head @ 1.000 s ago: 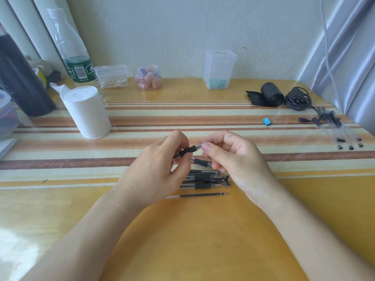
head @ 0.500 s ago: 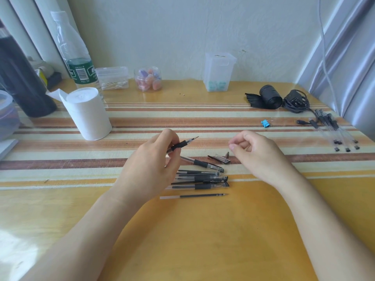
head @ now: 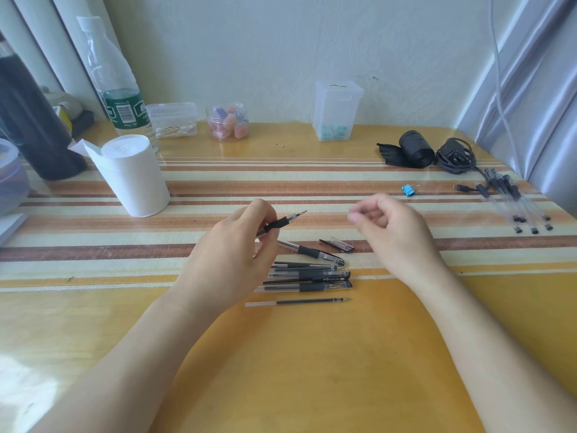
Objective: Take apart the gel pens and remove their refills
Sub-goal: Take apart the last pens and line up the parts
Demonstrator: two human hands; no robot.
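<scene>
Over the glossy striped table [head: 93,245], your left hand [head: 231,257] pinched a slim clear-barrelled gel pen [head: 282,221] at its black rubber grip, tip bared and angled up-right, while your right hand [head: 390,226] hovered loosely curled, holding nothing visible, above the heap of capped pens [head: 309,273] and a thin loose refill [head: 299,302].

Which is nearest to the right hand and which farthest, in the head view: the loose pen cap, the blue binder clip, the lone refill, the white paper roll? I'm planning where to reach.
From the right hand:
1. Loose pen cap, just below-left of it.
2. Blue binder clip, beyond it, slightly right.
3. Lone refill, nearer the person, leftward.
4. White paper roll, far left.
</scene>
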